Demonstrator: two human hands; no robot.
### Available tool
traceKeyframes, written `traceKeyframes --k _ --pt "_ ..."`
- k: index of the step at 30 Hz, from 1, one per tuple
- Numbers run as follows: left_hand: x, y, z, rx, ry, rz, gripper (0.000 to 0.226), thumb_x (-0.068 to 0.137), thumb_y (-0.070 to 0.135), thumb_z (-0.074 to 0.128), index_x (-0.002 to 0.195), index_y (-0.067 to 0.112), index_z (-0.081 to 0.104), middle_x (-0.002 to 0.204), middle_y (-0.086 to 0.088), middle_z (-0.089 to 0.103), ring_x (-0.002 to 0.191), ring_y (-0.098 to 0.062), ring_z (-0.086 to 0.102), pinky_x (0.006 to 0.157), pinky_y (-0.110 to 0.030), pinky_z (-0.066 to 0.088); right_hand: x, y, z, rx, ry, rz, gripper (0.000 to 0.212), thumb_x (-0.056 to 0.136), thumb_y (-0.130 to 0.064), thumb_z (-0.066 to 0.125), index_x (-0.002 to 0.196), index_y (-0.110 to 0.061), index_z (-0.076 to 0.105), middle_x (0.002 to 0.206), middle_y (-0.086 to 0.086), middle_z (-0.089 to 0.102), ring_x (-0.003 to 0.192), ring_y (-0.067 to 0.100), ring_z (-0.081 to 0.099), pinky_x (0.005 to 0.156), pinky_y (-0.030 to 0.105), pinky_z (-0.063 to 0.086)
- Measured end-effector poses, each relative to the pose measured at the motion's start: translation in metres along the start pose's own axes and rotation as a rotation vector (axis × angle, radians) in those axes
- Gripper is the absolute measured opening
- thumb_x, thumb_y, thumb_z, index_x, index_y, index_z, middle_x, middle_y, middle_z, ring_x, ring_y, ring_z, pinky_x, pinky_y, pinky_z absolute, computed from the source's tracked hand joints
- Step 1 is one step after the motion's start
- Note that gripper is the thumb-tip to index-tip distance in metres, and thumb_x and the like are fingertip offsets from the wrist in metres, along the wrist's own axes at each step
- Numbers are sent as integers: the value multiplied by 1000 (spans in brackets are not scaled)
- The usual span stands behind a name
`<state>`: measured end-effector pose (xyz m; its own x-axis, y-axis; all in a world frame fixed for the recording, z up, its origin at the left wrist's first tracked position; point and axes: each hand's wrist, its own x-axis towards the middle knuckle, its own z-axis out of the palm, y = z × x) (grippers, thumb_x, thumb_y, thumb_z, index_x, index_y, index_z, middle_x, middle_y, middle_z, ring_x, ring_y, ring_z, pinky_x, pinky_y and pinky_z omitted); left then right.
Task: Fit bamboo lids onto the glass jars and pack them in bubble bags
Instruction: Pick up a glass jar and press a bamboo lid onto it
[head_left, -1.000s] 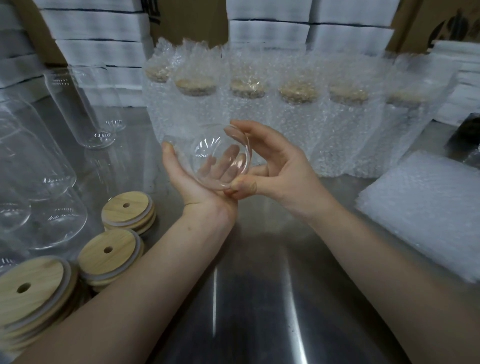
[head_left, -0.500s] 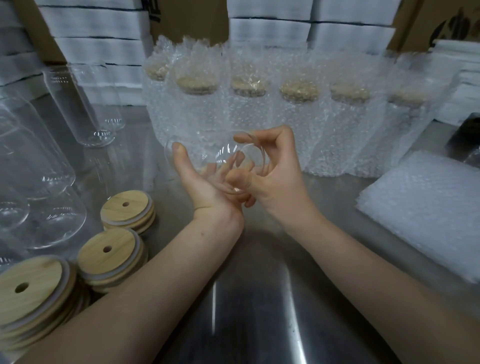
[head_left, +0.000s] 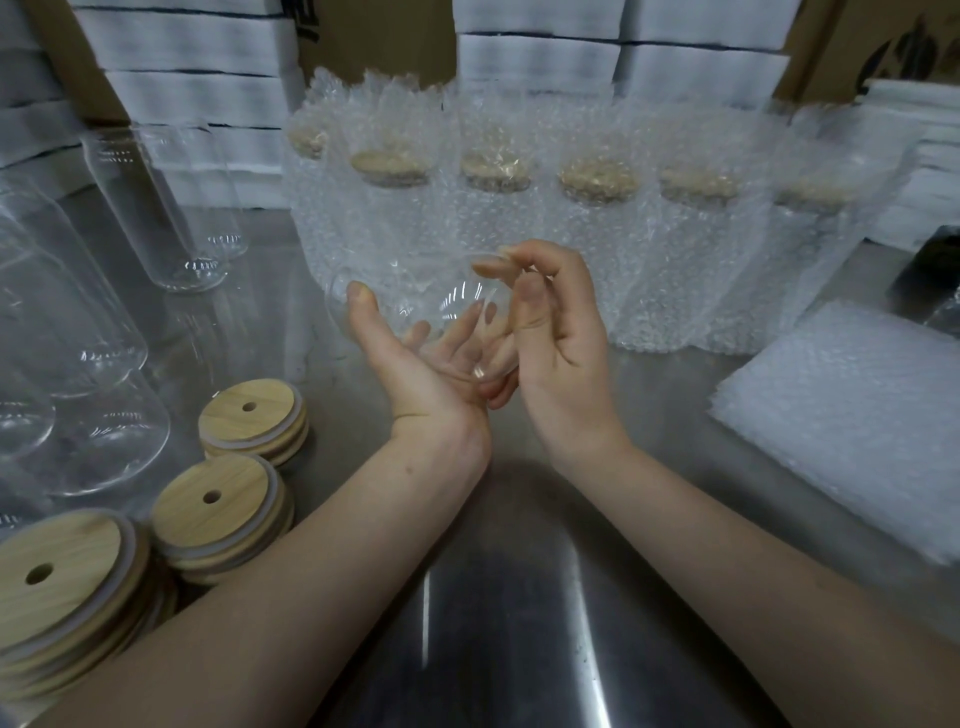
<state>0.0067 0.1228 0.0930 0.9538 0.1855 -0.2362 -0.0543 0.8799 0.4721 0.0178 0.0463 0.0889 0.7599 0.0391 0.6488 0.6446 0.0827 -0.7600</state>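
- Above the counter (head_left: 519, 634), mid-frame: glass jar (head_left: 410, 306) lies on its side in the left hand (head_left: 415, 374), thumb up its wall.
- Right hand (head_left: 556, 353) pinches the near rim.
- No lid on yet.
- Suggest passing the jar to the right hand; bamboo lids (head_left: 252, 415) are stacked left.
- Seat lid square, press evenly; glass is slick.

Clear glass jar (head_left: 415, 291), lidless, on its side, bamboo lids (head_left: 218, 506) stacked left, bagged jars (head_left: 597, 244) behind
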Motion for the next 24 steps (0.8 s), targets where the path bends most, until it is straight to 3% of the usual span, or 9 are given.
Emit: traceKeyframes --k 2,5,8,11,14,16,18,20,24 --pt "1 0 0 -2 13 12 86 80 77 46 140 17 34 113 -18 70 88 -18 67 43 -21 44 0 0 -1 0 5 -12 12 102 -34 39 105 -33 50 109 -7 68 48 5 61 42 21 46" --pt "5 2 0 34 28 43 83 83 75 48 139 16 34 100 -17 73 85 -30 74 47 -27 51 2 2 -4 44 0 19 19 103 -28 35 104 -34 53 107 -14 69 55 5 65 38 27 49" --pt "11 6 -1 112 33 139 75 87 70 47 139 17 36 79 -10 76 79 -26 75 57 -36 59 3 4 -6 175 -24 160 22 103 -31 33 102 -32 54 112 -9 70 53 12 67 42 29 53" --pt "12 9 2 193 32 280 63 91 63 48 135 18 43 92 -16 72 72 -25 74 56 -36 57 6 4 -10 262 -22 312 24 107 -26 30 101 -25 53 106 -11 73 52 19 68 44 32 56" --pt "12 12 4 310 -8 453 50 81 58 51 117 23 48 99 -19 68 75 -26 70 63 -36 56 11 4 -14 170 2 376 26 108 -22 32 98 -17 56 98 -10 75 50 20 66 45 33 56" --pt "13 13 4 394 -52 564 60 78 54 52 125 17 43 93 -15 68 71 -24 67 63 -33 52 13 5 -16 86 46 398 27 107 -21 37 93 -15 59 95 -4 75 54 26 65 49 33 55" --pt "14 11 2 472 -121 659 84 71 56 58 136 8 34 98 -18 65 81 -31 66 59 -23 49 14 6 -19 35 89 416 26 105 -21 43 92 -10 62 96 8 75 63 33 63 54 35 55" --pt "14 9 1 539 -176 727 92 66 58 57 138 7 29 98 -17 63 88 -33 64 61 -18 48 15 8 -21 20 126 434 26 103 -21 49 88 -7 66 94 16 74 69 34 62 57 36 55" --pt "14 7 -4 684 -245 781 87 69 51 63 140 15 27 101 -12 62 77 -15 62 71 -20 49 20 11 -28 28 194 448 25 100 -19 54 80 -12 67 78 3 73 63 15 66 56 31 55"
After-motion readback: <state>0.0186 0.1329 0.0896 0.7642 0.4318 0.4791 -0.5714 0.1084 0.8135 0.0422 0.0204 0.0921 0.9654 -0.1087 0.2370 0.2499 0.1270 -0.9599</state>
